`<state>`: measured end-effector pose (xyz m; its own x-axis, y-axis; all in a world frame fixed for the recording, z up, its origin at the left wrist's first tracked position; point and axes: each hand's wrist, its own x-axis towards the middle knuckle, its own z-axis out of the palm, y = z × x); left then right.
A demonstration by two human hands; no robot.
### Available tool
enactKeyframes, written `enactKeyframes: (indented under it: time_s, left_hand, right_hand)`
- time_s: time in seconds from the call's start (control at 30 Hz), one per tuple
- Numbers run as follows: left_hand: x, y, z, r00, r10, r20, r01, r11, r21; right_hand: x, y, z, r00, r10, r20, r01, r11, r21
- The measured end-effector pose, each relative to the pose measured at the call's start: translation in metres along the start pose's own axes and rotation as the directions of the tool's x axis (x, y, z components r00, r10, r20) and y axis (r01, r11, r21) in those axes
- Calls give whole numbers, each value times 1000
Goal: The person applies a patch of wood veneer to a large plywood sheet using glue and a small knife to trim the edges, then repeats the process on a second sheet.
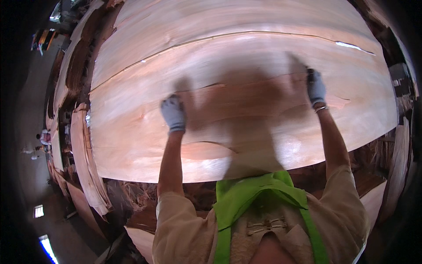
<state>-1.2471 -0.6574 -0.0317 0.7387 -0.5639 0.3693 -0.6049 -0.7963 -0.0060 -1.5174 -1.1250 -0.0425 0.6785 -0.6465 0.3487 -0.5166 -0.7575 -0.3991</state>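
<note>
A large, pale sheet of wood veneer (pixel 127 110) spreads out in front of me, with a long split running across its far part. Both my hands wear grey gloves with dark fingertips. My left hand (pixel 173 114) is closed at the left end of a pinkish veneer strip (pixel 246 99). At the strip's right end, my right hand (pixel 316 89) is closed too, a little farther away. The fingertips are partly hidden, and shadow covers much of the strip. Another pinkish patch (pixel 204 151) with a curved edge shows near the sheet's front edge.
Rough veneer pieces (pixel 85 149) stand along the left side. Torn scraps (pixel 136 193) lie below the sheet's front edge. More veneer (pixel 398 163) leans at the right. Far left, a person (pixel 45 137) is visible beyond a grey floor (pixel 33 97).
</note>
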Motion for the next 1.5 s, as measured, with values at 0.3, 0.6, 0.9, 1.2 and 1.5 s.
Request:
enactKeyframes:
  time_s: [0.3,0.6,0.9,1.2,1.5]
  left_hand:
    - [-46,-6,44,988,-93,-119,68,978,-199]
    - [-32,6,27,993,-106,56,116,962,-246]
    - [-37,-1,46,998,-14,68,14,1000,-12]
    - [-38,3,41,995,-28,101,20,996,84]
    - [-43,-4,46,994,-24,105,10,991,131]
  right_hand:
    - [-73,-306,110,705,-618,348,598,782,176]
    - [-48,-391,175,668,-509,543,568,820,71]
    - [-22,-270,158,585,-504,635,427,858,286]
    - [39,-103,31,555,-463,691,526,839,139]
    - [-28,39,-72,703,44,710,261,913,-315]
